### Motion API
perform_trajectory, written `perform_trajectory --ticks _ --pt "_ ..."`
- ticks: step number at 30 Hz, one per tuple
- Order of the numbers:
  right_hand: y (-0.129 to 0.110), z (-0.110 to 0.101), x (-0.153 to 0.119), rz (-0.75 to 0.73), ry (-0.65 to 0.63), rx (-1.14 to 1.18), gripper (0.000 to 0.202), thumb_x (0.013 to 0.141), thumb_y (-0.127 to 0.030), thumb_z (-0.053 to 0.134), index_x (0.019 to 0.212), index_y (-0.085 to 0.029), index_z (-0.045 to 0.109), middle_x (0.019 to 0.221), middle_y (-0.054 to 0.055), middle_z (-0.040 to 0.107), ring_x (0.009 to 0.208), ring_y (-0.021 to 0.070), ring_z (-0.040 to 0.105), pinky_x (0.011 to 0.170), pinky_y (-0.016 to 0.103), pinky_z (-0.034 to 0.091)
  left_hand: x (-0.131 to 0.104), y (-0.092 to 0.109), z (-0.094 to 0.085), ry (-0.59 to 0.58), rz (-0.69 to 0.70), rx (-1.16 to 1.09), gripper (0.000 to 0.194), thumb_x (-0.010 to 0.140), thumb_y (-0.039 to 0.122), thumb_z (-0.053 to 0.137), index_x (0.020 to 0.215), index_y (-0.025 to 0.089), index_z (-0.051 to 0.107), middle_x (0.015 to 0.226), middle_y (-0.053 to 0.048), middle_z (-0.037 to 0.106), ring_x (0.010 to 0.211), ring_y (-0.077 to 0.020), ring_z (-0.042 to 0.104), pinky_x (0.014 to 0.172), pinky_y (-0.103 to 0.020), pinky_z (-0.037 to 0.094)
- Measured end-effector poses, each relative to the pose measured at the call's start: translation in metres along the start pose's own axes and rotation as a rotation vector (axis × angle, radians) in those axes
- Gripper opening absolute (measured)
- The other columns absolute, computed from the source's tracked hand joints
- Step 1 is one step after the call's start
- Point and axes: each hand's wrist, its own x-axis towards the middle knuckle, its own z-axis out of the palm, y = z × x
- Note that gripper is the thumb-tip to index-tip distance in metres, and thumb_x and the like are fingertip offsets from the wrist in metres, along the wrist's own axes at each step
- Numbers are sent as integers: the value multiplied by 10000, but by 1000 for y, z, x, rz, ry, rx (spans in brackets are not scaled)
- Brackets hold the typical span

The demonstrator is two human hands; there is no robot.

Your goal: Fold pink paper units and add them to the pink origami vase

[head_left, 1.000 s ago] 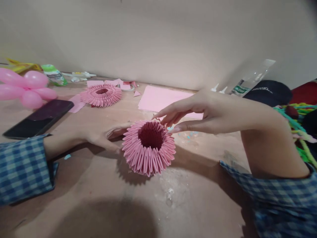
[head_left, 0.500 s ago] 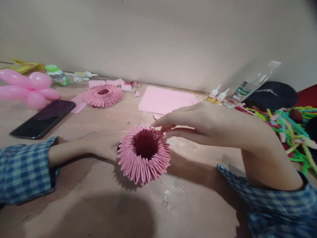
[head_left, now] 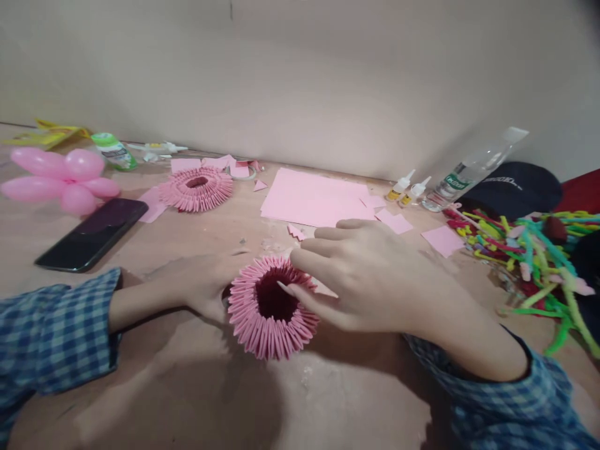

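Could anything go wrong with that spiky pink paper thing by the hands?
Maybe! The right hand's grip has its thumb over the opening of the round, hollow pink folded-paper piece, so pressing hard might bend its pleats. Also, two small white-and-yellow bottles with pointed tips stand near loose pink paper squares; a bump might tip them.

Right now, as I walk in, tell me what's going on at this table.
A person in checked sleeves has both hands at a pink pleated paper piece. The left hand is at its left side, fingers partly hidden; the right hand reaches over the rim, thumb at the dark opening. A second, flatter pleated piece sits farther back, beyond the phone, and pink paper sheets lie near the wall.
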Motion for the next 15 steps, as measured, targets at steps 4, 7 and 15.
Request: perform_trajectory --ticks 4,7,15 --pt "-5 -4 1 139 -86 82 433 1109 -498 501 851 -194 669 721 51 669 562 156 346 613 345 196 2 4 0 -9 -13 12 668 952 409 803 1538 214 546 1552 -139 659 1404 -298 673 1212 -411 555" --pt "6 -5 3 185 -180 263 455 1116 -517 473 857 -192 660 740 42 659 570 141 344 612 327 217 5 9 -4 -24 -14 -40 597 962 377 774 1493 211 556 1494 -134 689 1346 -299 705 1160 -400 590" --pt "35 -1 12 148 -368 685 465 1124 -564 493 830 -206 531 738 -8 559 654 127 445 661 323 267 5 11 -8 -34 -62 -28 500 1008 409 737 1453 234 590 1321 -80 746 1182 -263 750 1025 -347 608"
